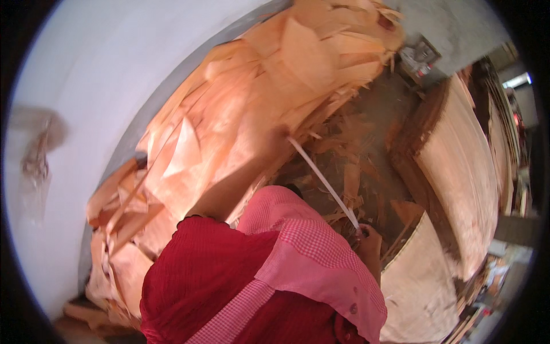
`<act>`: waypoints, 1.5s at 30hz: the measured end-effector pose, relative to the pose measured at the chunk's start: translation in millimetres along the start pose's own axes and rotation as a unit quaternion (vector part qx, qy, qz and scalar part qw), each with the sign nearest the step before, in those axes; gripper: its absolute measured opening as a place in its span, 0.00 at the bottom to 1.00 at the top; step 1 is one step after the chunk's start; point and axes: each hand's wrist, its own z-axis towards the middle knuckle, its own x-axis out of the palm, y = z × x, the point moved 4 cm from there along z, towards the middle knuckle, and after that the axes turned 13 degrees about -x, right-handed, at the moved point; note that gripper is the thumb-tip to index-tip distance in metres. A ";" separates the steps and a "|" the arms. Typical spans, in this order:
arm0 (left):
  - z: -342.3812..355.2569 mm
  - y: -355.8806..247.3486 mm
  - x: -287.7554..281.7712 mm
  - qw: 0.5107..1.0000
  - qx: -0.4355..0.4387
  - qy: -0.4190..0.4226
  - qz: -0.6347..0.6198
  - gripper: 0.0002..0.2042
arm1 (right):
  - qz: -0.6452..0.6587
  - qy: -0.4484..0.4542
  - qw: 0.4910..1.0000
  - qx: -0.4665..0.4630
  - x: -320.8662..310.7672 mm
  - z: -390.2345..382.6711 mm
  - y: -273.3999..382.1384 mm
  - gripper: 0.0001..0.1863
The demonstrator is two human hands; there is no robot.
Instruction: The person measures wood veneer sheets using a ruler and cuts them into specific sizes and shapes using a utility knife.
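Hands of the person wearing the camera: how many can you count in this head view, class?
1. The right hand sits at lower right, gripping the near end of a pale strap that runs up to the veneer heap. The left hand is hidden, perhaps behind the red clothing.

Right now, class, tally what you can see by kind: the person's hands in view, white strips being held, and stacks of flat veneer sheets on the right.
Hands in view: 1, the right hand
White strip: 1
Veneer stacks: 2
Total: 4

One hand, one white strap, one big heap of veneer scraps, and two stacks of veneer sheets.
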 end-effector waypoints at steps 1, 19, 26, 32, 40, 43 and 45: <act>15.9 62.4 -27.6 0.996 0.011 -0.091 -0.003 0.04 | -0.010 0.004 1.000 -0.029 4.4 5.9 -39.9 0.08; -140.1 -6.5 -57.5 0.983 0.066 0.117 -0.125 0.04 | 0.238 0.381 0.863 -0.231 127.6 78.6 152.5 0.18; -86.4 16.7 -82.2 0.987 0.062 -0.023 -0.150 0.03 | 0.113 0.441 0.868 -0.196 154.0 129.2 211.8 0.10; -72.8 7.4 -134.2 0.974 0.031 -0.002 -0.225 0.06 | 0.063 0.420 0.855 -0.296 180.3 179.3 214.7 0.05; -32.3 -12.1 -106.3 0.953 -0.024 0.082 -0.291 0.13 | 0.264 0.241 0.924 -0.138 115.5 229.4 129.5 0.06; -31.2 7.3 -42.2 0.968 -0.107 0.080 -0.212 0.17 | 0.271 0.123 0.949 -0.108 70.5 214.7 109.0 0.05; -17.3 16.5 -27.9 0.969 -0.111 0.031 -0.218 0.18 | 0.324 0.158 0.928 -0.092 56.5 221.9 150.2 0.06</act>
